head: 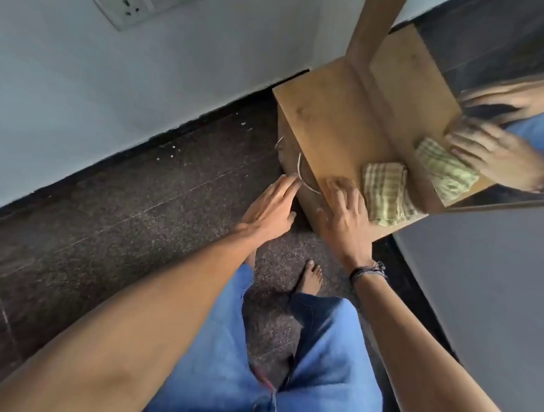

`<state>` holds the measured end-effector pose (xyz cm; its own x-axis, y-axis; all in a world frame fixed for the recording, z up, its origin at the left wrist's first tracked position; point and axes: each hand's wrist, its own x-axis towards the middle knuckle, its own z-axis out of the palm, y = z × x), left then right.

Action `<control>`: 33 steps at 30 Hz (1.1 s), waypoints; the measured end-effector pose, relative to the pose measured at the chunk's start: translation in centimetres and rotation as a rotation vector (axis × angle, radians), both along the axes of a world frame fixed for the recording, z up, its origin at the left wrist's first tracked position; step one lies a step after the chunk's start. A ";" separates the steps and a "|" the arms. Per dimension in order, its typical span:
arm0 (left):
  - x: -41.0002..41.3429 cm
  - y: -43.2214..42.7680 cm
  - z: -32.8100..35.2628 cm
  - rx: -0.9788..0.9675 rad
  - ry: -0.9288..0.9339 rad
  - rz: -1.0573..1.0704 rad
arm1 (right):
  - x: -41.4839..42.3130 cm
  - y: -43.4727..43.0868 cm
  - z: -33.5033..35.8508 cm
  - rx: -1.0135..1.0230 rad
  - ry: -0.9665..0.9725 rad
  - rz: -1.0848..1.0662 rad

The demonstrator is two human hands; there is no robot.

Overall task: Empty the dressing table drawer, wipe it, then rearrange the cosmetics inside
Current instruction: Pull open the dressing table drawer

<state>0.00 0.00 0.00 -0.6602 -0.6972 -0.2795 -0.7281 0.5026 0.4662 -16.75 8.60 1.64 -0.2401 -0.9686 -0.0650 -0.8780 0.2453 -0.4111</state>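
Drawer (289, 160) shut, handle (302, 179) running 11 to 5 along the bench (329, 115) front. The nearer left hand (271, 202), fingers straight, touches it at 1 o'clock; the right hand (344, 214) lies flat beside the cloth (385, 194).

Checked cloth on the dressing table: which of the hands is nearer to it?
Right. The right hand rests on the tabletop just beside the cloth; the left hand is out front, fingertips at the curved drawer handle.

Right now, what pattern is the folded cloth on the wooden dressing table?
Folded cloth: green-and-cream checks; head view.
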 end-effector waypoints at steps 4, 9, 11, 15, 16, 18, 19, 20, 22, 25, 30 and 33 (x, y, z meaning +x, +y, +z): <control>-1.1 -0.9 -4.9 -0.023 0.085 0.022 | 0.1 0.0 -1.7 -0.173 0.005 -0.061; -2.6 0.0 -9.4 -0.176 0.225 0.037 | -0.9 1.1 -3.0 -0.388 0.013 -0.191; -3.0 0.2 -10.6 -0.241 0.270 0.094 | -0.9 1.1 -3.6 -0.411 0.035 -0.255; -3.7 0.2 -11.7 -0.310 0.302 0.139 | -0.6 0.5 -4.3 -0.376 0.066 -0.338; -3.8 0.2 -11.8 -0.327 0.317 0.142 | -0.6 0.4 -4.4 -0.361 0.070 -0.358; -3.8 0.1 -11.7 -0.341 0.326 0.142 | -0.6 0.4 -4.5 -0.336 0.082 -0.368; -3.7 0.1 -11.6 -0.342 0.324 0.142 | -0.6 0.4 -4.5 -0.324 0.092 -0.365; -3.4 0.1 -11.6 -0.346 0.319 0.142 | -0.5 0.4 -4.5 -0.313 0.092 -0.359; -2.7 0.4 -11.5 -0.333 0.297 0.166 | -0.5 0.4 -4.2 -0.294 0.084 -0.360; -1.4 1.3 -10.9 -0.295 0.279 0.247 | -0.5 0.6 -3.8 -0.294 0.100 -0.346; 1.4 3.6 -9.9 -0.243 0.296 0.341 | -0.5 0.4 -3.6 -0.263 0.098 -0.339; 2.9 4.1 -9.6 -0.233 0.309 0.357 | -0.7 0.5 -3.7 -0.260 0.083 -0.330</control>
